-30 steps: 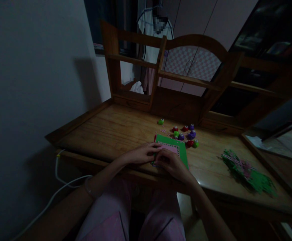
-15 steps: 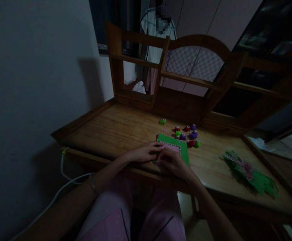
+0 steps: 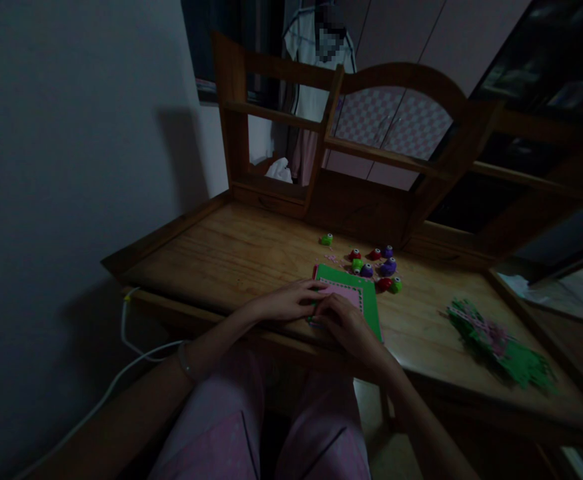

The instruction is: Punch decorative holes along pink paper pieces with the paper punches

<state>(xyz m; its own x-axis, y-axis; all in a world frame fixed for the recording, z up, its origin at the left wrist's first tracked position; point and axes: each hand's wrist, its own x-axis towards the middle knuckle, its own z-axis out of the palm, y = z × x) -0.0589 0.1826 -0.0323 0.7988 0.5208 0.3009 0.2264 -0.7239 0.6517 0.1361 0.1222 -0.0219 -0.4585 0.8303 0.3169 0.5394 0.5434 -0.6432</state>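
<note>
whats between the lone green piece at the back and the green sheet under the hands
Small pink scraps lie scattered on the wooden desk between the lone green piece and the green sheet, as the head view shows.

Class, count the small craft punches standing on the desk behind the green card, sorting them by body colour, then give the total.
Green craft punches: 3
Red craft punches: 3
Purple craft punches: 3
Total: 9

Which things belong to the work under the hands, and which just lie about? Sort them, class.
In the work: green sheet, pink sheet; perhaps the small coloured gadgets, untouched.
Lying about: white cable, hanging shirt; seemingly the green-and-pink bundle.
</note>
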